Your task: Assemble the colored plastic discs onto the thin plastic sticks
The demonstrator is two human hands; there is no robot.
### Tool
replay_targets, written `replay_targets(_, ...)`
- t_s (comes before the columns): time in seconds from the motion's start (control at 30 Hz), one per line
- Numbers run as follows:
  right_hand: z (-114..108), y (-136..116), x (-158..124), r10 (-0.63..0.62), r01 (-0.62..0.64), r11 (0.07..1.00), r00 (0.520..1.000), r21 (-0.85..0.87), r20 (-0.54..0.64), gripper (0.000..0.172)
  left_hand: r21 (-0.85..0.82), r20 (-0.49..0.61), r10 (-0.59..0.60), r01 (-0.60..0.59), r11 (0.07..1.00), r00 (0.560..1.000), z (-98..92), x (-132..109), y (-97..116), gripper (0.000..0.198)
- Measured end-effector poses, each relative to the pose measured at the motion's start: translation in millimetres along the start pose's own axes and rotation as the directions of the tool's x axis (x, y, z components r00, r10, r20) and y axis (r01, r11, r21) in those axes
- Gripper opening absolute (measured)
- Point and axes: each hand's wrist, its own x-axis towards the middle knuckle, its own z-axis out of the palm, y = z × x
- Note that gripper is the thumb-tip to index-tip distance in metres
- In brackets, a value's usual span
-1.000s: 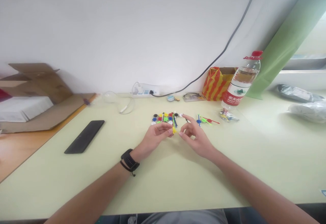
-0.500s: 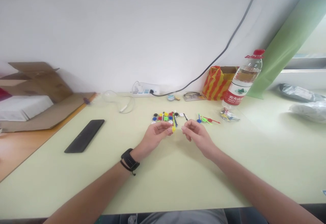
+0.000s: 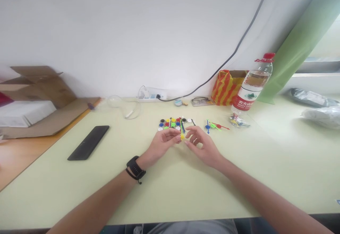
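Observation:
My left hand [image 3: 164, 142] pinches a small yellow plastic piece [image 3: 182, 136] between thumb and fingertips, above the pale green table. To its right, my right hand [image 3: 201, 145] is open, thumb and fingers apart, the fingertips close beside the yellow piece. Just beyond the hands lie several coloured round discs [image 3: 173, 120] in rows, with thin arrow-shaped pointers among them; my fingers hide the nearest ones. Farther right are a blue arrow on a disc [image 3: 207, 126], a green one [image 3: 213, 125] and a red arrow [image 3: 219, 126].
A black flat slab [image 3: 89, 143] lies at left, near an open cardboard box [image 3: 45, 85]. Along the wall are a power strip [image 3: 151, 95], glasses [image 3: 201, 99], a striped bag [image 3: 224, 87] and a water bottle [image 3: 251, 87]. A small clear packet [image 3: 237, 120] lies before the bottle.
My right hand has moved left toward the yellow piece, and its fingers have spread from a pinch. A blue arrow now shows more fully at right. My left hand keeps its hold.

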Motion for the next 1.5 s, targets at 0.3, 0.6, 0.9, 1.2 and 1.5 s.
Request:
replay_targets(0.3, -10, -16, 0, -0.079, 0.075, 0.997, 0.989, 0.034, 0.125, 0.046, 0.009, -0.055, -0.016, 0.016, 1.0, 0.998, -1.3, 1, -4, 0.038)
replay_targets(0.6, -3, -8, 2, 0.015, -0.017, 0.995, 1.0, 0.102, 0.024, 0.013, 0.021, -0.022, -0.005, 0.006, 1.0, 1.0, 0.6, -1, 1, 0.036)
replay_targets(0.9, -4, -7, 1, 0.012, -0.012, 1.0, 0.998, 0.001, 0.062, 0.018, 0.017, 0.008, 0.005, -0.006, 1.0, 1.0, 0.5, -1, 0, 0.036)
replay_targets(1.2, -7, -3, -3, -0.119, 0.119, 0.983, 0.993, -0.137, 0.008, 0.055, 0.012, -0.01, -0.018, 0.018, 1.0, 1.0, 0.2, -1, -1, 0.04)
replay_targets(1.5, -13, 1, 2, -0.064, 0.058, 0.974, 0.998, -0.22, -0.021, 0.035, -0.004, -0.028, -0.026, 0.026, 1.0, 0.999, 1.3, -1, 0, 0.04)
